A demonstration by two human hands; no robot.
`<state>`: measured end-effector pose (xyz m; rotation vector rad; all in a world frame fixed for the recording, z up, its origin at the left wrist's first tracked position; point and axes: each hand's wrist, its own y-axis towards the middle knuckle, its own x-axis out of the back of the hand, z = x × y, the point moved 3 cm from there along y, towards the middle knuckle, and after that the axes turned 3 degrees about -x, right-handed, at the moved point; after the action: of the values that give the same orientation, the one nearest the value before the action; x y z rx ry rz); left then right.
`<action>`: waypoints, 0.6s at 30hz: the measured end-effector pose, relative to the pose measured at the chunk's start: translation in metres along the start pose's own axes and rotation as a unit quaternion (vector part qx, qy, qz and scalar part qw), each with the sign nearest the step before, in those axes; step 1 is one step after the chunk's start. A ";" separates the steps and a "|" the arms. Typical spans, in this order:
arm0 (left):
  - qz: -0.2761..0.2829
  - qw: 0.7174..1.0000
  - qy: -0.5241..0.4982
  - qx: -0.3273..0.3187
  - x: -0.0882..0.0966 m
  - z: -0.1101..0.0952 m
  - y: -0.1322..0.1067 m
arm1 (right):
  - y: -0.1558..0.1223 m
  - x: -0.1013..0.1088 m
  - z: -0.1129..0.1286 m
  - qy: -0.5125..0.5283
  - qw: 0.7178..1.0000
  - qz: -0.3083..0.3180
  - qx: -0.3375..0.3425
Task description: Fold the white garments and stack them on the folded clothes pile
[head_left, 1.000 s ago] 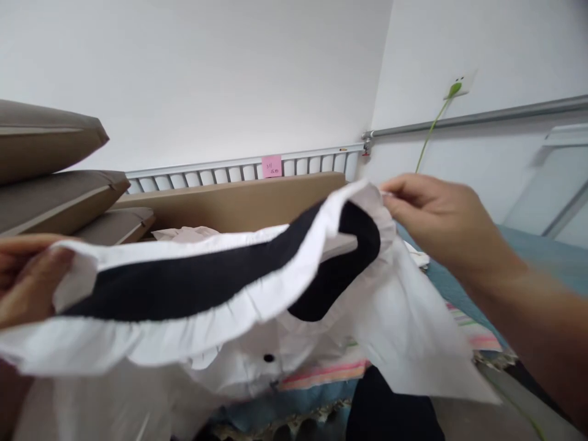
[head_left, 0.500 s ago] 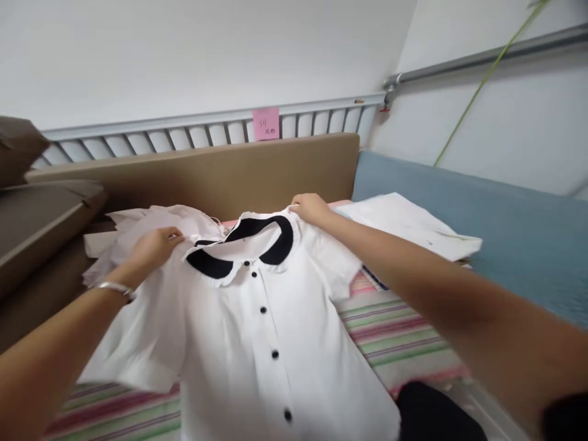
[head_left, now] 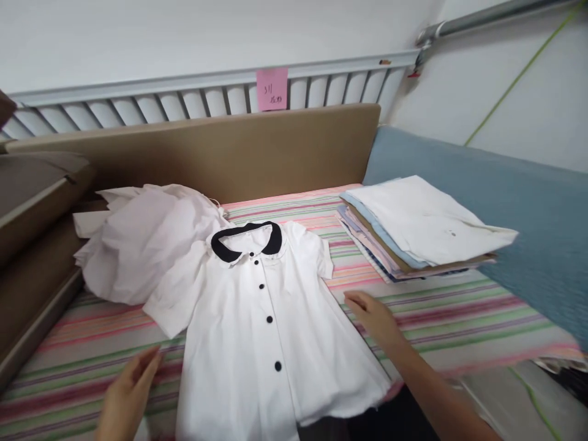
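A white short-sleeved blouse [head_left: 234,331] with a black, frill-edged collar and black buttons lies face up, spread out, on a striped cloth [head_left: 459,306]. Its collar points away from me and its hem reaches the near edge. My left hand [head_left: 128,392] hovers left of the blouse, below the left sleeve, fingers apart and holding nothing. Close to the blouse's right side edge is my right hand [head_left: 372,315], its fingers loosely extended with nothing in them. Neither hand appears to touch the garment.
Crumpled white fabric [head_left: 142,245] lies at the back left. On the right is a stack of folded clothes [head_left: 427,220], white on top. A brown padded board [head_left: 252,153] and a blue padded side [head_left: 528,202] border the surface. Brown cushions [head_left: 41,190] stand at far left.
Both hands have let go of the blouse's shoulders and come back toward me, one on each side. The blouse now lies flatter on the cloth. The view has shifted.
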<state>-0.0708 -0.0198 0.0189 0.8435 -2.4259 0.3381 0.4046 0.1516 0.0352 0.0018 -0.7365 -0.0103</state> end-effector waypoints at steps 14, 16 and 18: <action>0.111 0.970 -0.188 0.110 -0.030 -0.022 -0.124 | -0.091 0.005 -0.008 -0.019 0.995 0.087 -0.041; 0.108 0.976 -0.171 0.082 -0.028 -0.029 -0.129 | -0.096 0.010 -0.014 0.034 0.991 0.105 -0.074; 0.086 0.988 -0.115 0.049 -0.026 -0.026 -0.130 | -0.098 0.014 -0.025 0.046 0.979 0.151 -0.131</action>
<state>0.0394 -0.0965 0.0325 0.7525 -2.7251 0.4491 0.4314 0.0532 0.0255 -0.3585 -0.6317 0.1824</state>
